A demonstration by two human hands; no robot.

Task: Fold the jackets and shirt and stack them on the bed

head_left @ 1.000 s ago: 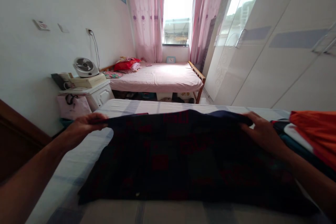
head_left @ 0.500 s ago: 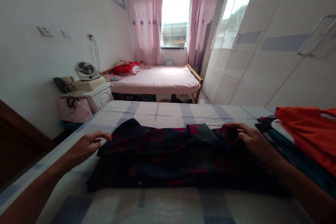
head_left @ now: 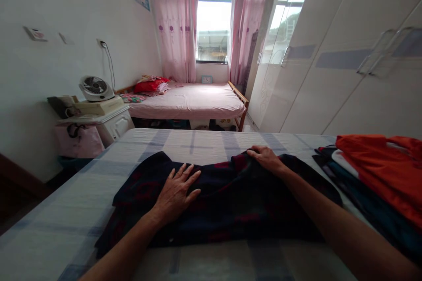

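A dark checked shirt [head_left: 231, 210], navy and green with red patches, lies in a wide folded strip across the bed in front of me. My left hand [head_left: 178, 191] rests flat on its left half, palm down with the fingers spread. At the far edge, right of the middle, my right hand [head_left: 265, 158] is closed on a fold of the shirt, its fingertips curled over the cloth. A small pale button shows near the shirt's front edge. My right forearm hides part of the right half.
The shirt lies on a white and blue checked bedsheet [head_left: 191, 142]. To the right is a pile of clothes with an orange garment [head_left: 379, 162] on top. Beyond are a pink-covered bed [head_left: 198, 101], a wardrobe [head_left: 329, 88], and a small fan [head_left: 95, 88] on a cabinet.
My left hand has moved right from beside the shirt onto it and flattened. My right hand has shifted left along the far edge to a fold near the middle. The view has turned slightly right.
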